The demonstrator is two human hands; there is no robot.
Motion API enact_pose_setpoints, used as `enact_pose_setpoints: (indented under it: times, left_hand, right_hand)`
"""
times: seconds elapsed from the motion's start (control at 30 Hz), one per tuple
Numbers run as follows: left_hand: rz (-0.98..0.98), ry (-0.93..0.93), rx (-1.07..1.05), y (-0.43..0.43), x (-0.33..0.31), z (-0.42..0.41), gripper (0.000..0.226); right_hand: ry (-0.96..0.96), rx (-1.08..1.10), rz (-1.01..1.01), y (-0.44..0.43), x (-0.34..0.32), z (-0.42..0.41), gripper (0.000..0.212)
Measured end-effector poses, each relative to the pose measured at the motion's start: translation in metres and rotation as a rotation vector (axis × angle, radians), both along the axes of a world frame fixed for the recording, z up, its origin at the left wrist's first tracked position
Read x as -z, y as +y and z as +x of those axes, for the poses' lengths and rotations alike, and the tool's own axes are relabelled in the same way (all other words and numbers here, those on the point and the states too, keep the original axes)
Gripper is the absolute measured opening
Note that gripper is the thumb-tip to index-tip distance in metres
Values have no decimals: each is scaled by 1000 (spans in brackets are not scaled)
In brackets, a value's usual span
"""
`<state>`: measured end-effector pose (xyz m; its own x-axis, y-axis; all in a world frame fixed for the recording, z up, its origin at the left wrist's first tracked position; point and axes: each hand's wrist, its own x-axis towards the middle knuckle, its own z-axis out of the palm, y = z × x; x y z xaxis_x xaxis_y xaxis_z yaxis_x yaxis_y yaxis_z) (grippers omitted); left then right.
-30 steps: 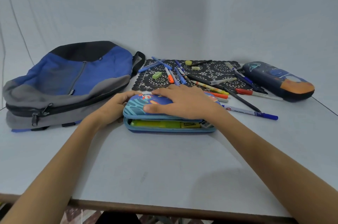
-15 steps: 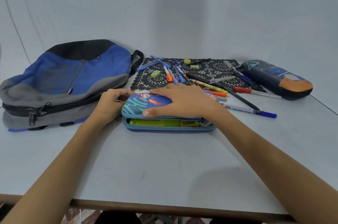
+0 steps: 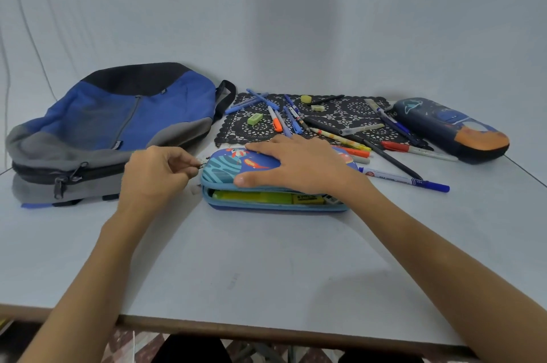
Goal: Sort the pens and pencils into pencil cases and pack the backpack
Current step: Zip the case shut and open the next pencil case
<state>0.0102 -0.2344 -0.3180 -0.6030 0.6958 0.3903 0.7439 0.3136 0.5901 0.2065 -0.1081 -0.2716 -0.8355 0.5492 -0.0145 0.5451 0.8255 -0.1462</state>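
Observation:
A light blue pencil case [image 3: 225,173] with a rocket print lies in the middle of the table, its front side unzipped, showing yellow highlighters inside. My right hand [image 3: 299,165] rests flat on its lid. My left hand [image 3: 154,173] pinches the small zipper pull [image 3: 202,166] at the case's left end. A blue and grey backpack [image 3: 112,131] lies on the left. Several pens and pencils [image 3: 340,137] are scattered on a black lace mat [image 3: 349,114] behind the case. A dark blue pencil case [image 3: 450,128] lies shut at the right.
Green erasers [image 3: 254,118] lie on the mat. A blue-capped marker [image 3: 405,180] lies on the bare table right of the case. The table's brown front edge [image 3: 266,328] runs along the bottom. A white backdrop rises behind.
My left hand has drawn back from the case's left end and now pinches the zipper pull. My right hand has stayed on the lid.

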Motion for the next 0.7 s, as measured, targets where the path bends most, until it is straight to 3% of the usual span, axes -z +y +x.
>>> enact_pose_setpoints:
  times: [0.13,0.27,0.6,0.7]
  left_hand:
    - [-19,-76,-107,-34,3,23,15]
    - [104,-266,-32,-56,10,54,5]
    - [177,-248,100,-30,17,90,31]
    - [194,-315,115,-29,20,90,28]
  right_hand:
    - [45,21,0,-2,1,-1,80]
    - [53,20,40,-5,3,-3,79]
    - [48,-1,42,-4,1,-3,80]
    - [26,-5,76,-2,4,-4,81]
